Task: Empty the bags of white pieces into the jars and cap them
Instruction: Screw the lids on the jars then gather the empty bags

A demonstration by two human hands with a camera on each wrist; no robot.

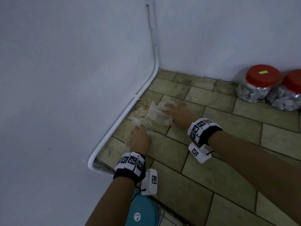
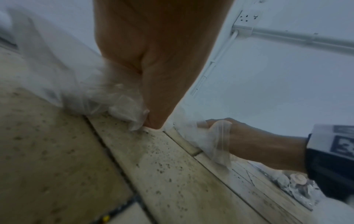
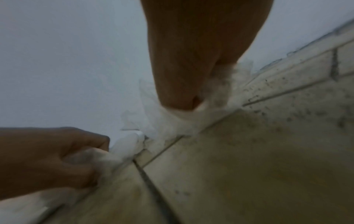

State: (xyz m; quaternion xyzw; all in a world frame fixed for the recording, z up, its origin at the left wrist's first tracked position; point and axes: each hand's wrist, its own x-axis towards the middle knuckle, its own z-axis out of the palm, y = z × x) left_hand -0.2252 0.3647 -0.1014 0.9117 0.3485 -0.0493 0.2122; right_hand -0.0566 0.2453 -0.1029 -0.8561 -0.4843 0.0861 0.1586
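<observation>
Both hands, left (image 1: 140,139) and right (image 1: 180,115), clutch crumpled clear bags (image 1: 156,115); no writing legible.

Both hands (image 1: 156,126) gripping crumpled bags (image 1: 154,115), capped jars (image 1: 259,84) (red lids) right

The right jar (image 1: 291,92) is cut off by the head view's right edge. The left hand (image 1: 140,141) hides its fingers in the crumpled bags (image 1: 156,115); how many bags lie there cannot be told. The right wrist view is blurred. A teal round thing (image 1: 143,211) is cut off at the bottom.
</observation>
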